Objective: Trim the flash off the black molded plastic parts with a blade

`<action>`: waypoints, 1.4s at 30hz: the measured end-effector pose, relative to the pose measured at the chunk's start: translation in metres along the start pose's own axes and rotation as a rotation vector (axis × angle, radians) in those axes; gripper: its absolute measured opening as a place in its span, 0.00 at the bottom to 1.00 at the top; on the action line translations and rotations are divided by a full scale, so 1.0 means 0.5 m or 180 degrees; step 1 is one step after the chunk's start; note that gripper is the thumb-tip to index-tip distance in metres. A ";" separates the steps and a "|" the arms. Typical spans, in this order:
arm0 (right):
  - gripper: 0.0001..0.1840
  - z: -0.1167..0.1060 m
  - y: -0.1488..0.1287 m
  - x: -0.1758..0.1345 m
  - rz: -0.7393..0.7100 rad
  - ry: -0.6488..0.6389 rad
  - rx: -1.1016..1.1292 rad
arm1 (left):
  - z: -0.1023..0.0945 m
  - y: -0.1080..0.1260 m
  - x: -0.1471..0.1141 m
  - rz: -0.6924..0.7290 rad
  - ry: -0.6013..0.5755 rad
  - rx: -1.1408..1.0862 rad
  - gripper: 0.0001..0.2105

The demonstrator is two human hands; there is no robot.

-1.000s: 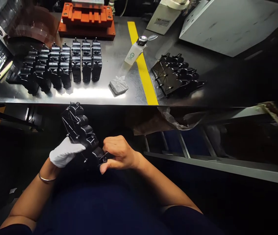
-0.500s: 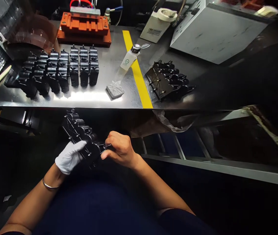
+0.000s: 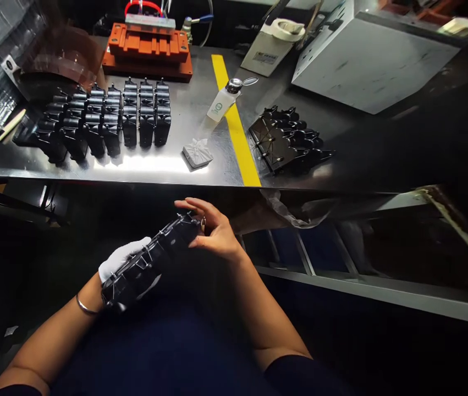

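The left hand (image 3: 120, 257), in a soft white cloth glove, grips a glossy black part (image 3: 147, 264) with thin ribs and small pegs; most of those fingers are hidden behind it. The part is held aslant in front of the person's dark blue clothing, below the tabletop edge. The bare right hand (image 3: 219, 234) curves around the part's upper end, fingers spread apart from the thumb; whether they touch it, I cannot tell. A smooth metal bangle (image 3: 83, 305) circles the left wrist.

On the shiny metal tabletop (image 3: 190, 113), similar black pieces (image 3: 112, 126) with rounded, tube-like sides stand in a row. Near them lies a wrinkled, squarish white pad (image 3: 198, 153). A pale bottle (image 3: 222, 104) with a silvery cap stands by a flat yellow stripe (image 3: 246, 159). Behind the row sits a blocky orange fixture (image 3: 149, 47).
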State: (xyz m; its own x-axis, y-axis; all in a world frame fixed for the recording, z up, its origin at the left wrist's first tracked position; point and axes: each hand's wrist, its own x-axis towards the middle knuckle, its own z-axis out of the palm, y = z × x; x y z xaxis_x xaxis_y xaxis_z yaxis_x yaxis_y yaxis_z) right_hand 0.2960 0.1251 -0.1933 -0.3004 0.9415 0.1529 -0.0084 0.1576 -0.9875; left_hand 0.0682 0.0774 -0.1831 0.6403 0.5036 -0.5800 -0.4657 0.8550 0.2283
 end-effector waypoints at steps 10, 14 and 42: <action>0.26 0.046 0.027 -0.016 0.0425 0.1585 0.0333 | -0.004 0.014 0.006 0.1313 0.0259 0.0248 0.12; 0.28 0.085 0.011 -0.020 0.0872 0.0749 0.0497 | 0.009 0.001 0.022 0.1748 0.0656 -0.0160 0.15; 0.30 0.065 -0.057 0.018 -0.1551 -0.1337 -0.1831 | -0.021 0.013 -0.016 0.1357 0.0133 0.0703 0.17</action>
State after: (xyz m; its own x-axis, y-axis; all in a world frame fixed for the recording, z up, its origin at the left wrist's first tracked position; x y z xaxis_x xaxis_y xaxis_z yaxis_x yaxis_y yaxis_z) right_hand 0.2627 0.1195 -0.1649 -0.7175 0.5595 0.4149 0.2222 0.7484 -0.6249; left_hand 0.0537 0.0779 -0.1850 0.3932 0.8135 -0.4285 -0.5377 0.5815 0.6105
